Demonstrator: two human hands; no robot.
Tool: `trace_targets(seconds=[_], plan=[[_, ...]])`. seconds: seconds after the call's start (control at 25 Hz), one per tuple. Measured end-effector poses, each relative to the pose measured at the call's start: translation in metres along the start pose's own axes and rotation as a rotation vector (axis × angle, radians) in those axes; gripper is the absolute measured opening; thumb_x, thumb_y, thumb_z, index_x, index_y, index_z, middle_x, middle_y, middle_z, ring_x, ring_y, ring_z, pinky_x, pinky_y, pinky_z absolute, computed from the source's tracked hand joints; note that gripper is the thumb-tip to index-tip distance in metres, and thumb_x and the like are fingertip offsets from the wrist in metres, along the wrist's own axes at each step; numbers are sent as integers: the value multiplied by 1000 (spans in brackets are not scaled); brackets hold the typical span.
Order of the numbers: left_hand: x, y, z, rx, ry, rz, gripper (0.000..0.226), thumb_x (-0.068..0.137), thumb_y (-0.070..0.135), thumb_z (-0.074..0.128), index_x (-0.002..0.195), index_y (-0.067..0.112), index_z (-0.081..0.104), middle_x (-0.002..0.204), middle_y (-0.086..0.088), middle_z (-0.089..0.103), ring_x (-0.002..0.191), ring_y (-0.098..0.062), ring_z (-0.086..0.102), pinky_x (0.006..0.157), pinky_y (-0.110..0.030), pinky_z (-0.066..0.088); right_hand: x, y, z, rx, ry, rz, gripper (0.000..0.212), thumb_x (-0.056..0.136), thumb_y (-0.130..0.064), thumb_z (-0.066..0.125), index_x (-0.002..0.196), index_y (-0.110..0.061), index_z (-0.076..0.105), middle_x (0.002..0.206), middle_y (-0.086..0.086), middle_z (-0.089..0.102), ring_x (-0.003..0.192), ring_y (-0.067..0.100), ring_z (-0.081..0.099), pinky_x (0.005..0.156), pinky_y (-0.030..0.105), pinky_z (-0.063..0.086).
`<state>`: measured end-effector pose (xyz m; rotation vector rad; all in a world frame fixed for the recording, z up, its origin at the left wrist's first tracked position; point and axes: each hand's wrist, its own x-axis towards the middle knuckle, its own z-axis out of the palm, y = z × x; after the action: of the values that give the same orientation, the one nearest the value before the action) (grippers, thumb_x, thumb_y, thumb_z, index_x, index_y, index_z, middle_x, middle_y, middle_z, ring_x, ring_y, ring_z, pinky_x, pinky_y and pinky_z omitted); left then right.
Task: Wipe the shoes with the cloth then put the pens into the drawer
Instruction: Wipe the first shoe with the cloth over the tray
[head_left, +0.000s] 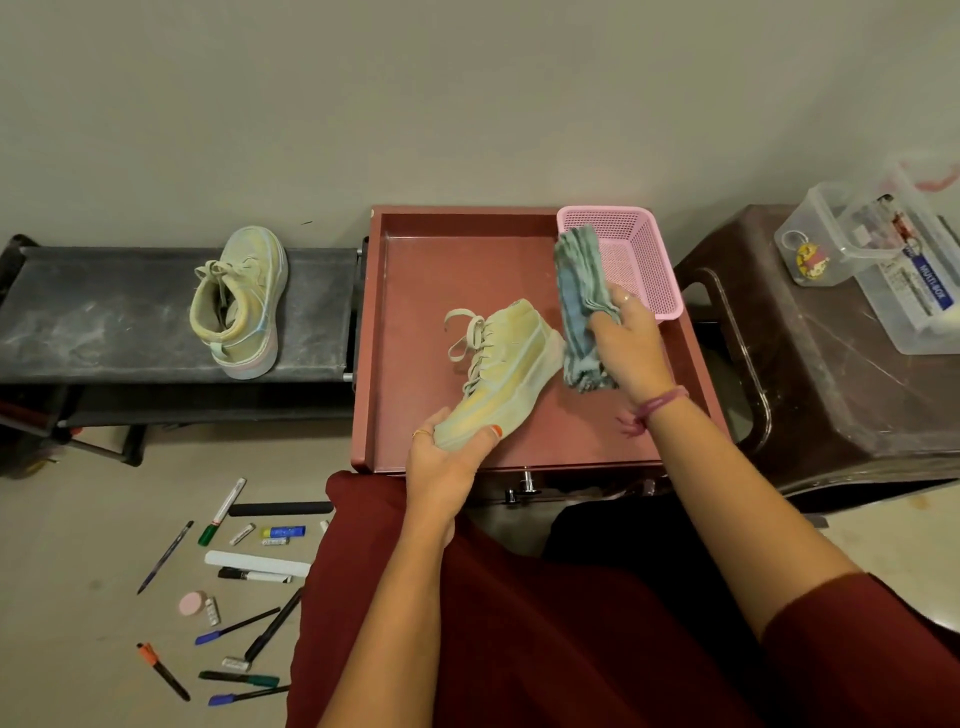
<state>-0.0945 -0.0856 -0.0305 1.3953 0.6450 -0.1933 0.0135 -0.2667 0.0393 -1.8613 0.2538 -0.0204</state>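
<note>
A pale yellow-green shoe (506, 371) lies tilted on the red-brown cabinet top (447, 270). My left hand (449, 457) grips its toe end. My right hand (631, 340) holds a folded blue-green cloth (579, 306) just right of the shoe's heel, touching or nearly touching it. A second matching shoe (241, 301) stands on the dark rack (104, 317) at the left. Several pens and markers (249, 574) lie scattered on the floor at the lower left. The drawer handle (527, 483) shows below the cabinet's front edge.
A pink mesh basket (647, 260) sits at the cabinet's back right corner. A brown plastic stool (826, 364) at the right carries clear plastic boxes (893, 270). Small tubes and a pink round lid (191, 604) lie among the pens. My red-clothed knees fill the foreground.
</note>
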Motion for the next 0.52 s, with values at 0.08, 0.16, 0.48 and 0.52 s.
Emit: trace_targets(seconds=[0.08, 0.16, 0.48, 0.52], plan=[[0, 1, 0, 44, -1, 22, 74, 56, 37, 84, 122, 27, 51, 111, 7, 62, 98, -8, 63, 78, -20, 48, 15, -5, 17, -438, -220, -155, 53, 79, -3, 41, 129, -12, 54, 118, 8, 62, 106, 25, 58, 90, 32, 45], [-2, 0, 1, 41, 16, 28, 78, 51, 42, 82, 121, 24, 53, 110, 5, 64, 98, -9, 64, 80, -22, 50, 9, 5, 45, -794, -435, -224, 64, 83, 7, 40, 145, -10, 34, 150, 12, 34, 138, 24, 33, 111, 24, 21], [-2, 2, -1, 19, 58, 20, 76, 55, 40, 80, 124, 20, 54, 109, 4, 66, 97, -9, 65, 86, -26, 52, -7, 31, 43, -768, -409, -379, 68, 81, 14, 35, 143, -14, 39, 152, 4, 33, 142, 18, 28, 116, 25, 19], [-2, 1, 0, 22, 57, 25, 77, 54, 41, 78, 124, 20, 55, 109, 4, 67, 97, -9, 65, 85, -25, 52, 2, 33, 43, -786, -383, -352, 68, 82, 14, 34, 144, -13, 37, 152, 5, 32, 142, 19, 27, 116, 26, 18]])
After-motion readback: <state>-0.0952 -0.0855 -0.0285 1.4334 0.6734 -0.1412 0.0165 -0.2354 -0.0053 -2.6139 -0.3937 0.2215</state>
